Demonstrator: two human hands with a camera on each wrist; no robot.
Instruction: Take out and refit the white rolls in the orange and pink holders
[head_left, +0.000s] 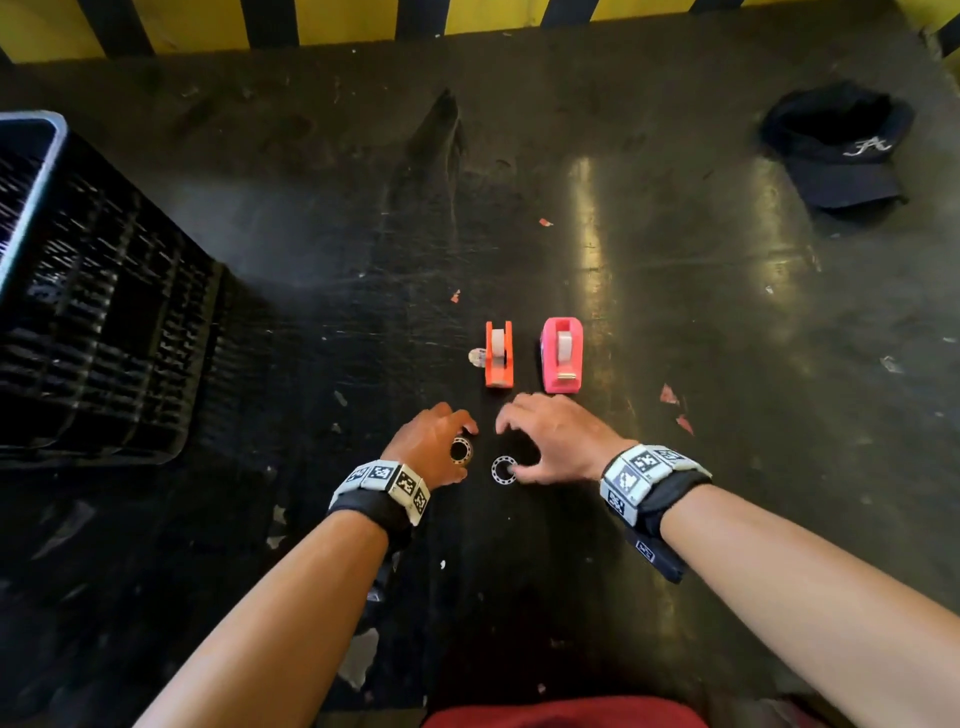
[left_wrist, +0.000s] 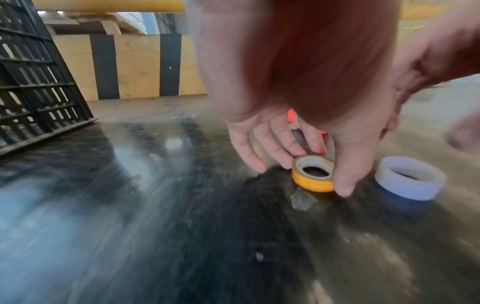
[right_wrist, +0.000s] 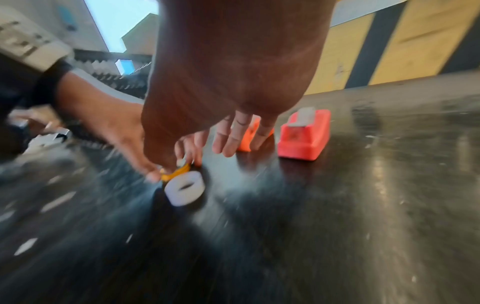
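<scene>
Bare forearms. Each wrist carries a black strap (head_left: 375, 512) topped with white blocks (head_left: 644, 474) printed with black square-pattern markers.

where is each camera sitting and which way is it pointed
Head: worn high, looking down at the dark floor; both forearms, left hand and right hand show.
Left wrist: low, looking along the fingers pinching the yellow roll.
Right wrist: low, looking along open fingers over the white roll.
Shared: the orange holder, pink holder and both loose rolls.
</scene>
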